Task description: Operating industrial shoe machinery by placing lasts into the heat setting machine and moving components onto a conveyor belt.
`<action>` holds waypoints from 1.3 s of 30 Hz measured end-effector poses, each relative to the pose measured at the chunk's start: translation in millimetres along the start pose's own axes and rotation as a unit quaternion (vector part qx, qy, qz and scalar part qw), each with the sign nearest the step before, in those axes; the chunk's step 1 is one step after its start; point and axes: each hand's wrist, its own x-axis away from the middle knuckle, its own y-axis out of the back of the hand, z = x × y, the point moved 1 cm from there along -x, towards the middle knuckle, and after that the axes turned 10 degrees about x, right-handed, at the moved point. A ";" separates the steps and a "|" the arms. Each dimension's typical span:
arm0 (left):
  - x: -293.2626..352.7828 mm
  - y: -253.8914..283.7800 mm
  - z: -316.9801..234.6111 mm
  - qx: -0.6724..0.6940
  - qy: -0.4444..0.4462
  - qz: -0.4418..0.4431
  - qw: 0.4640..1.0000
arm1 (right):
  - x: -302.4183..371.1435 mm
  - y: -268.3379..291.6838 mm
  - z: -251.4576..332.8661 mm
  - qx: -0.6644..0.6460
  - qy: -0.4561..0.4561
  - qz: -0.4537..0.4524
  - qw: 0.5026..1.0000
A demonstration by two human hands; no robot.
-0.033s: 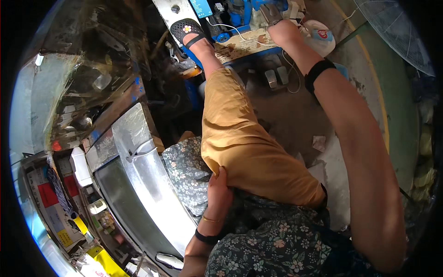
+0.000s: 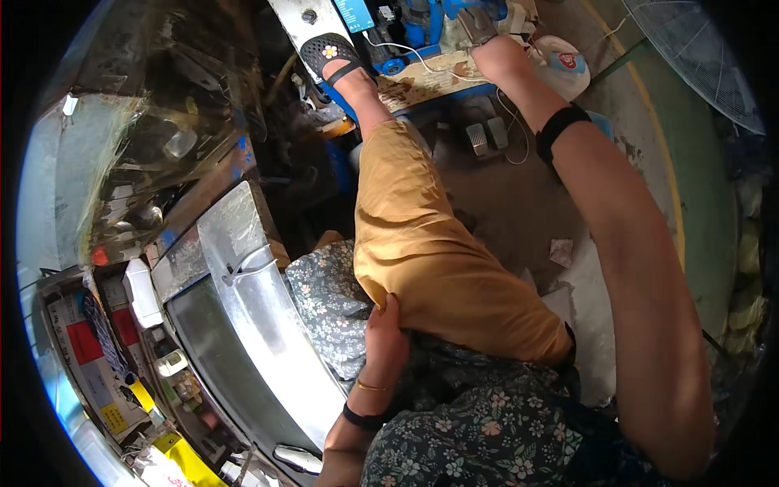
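My left hand [image 2: 387, 339] lies at the mustard trouser leg [image 2: 422, 243], its thumb on the cloth and its other fingers mostly hidden under the fold. It looks closed on the fabric. My right hand [image 2: 501, 58] reaches to the far edge of the bench and touches a grey metal block [image 2: 477, 26] on a blue machine [image 2: 415, 31]. The fingers of that hand are hidden, so I cannot make out their grip. Close by, my foot in a black perforated shoe [image 2: 329, 50] rests on a pale machine surface [image 2: 296, 18].
A phone with a blue screen [image 2: 354, 15] and a white cable [image 2: 422, 58] lie beside the machine. Pedals [image 2: 476, 138] stand below the bench. At left are a metal-edged worktop [image 2: 268, 325] and a cluttered drawer [image 2: 89, 349]. A large fan [image 2: 698, 57] stands far right.
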 end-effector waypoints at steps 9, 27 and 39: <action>10.4 22.4 -10.4 0.610 0.154 -0.098 0.771 | -39.1 -48.5 -26.1 0.322 0.202 -0.077 0.922; 409.7 72.9 289.0 -0.219 0.440 -0.502 0.711 | 107.2 -65.9 105.1 -0.022 0.507 0.200 0.838; 415.0 85.7 377.0 0.298 0.451 -0.662 0.519 | 137.4 14.0 117.7 -0.296 0.336 0.276 0.850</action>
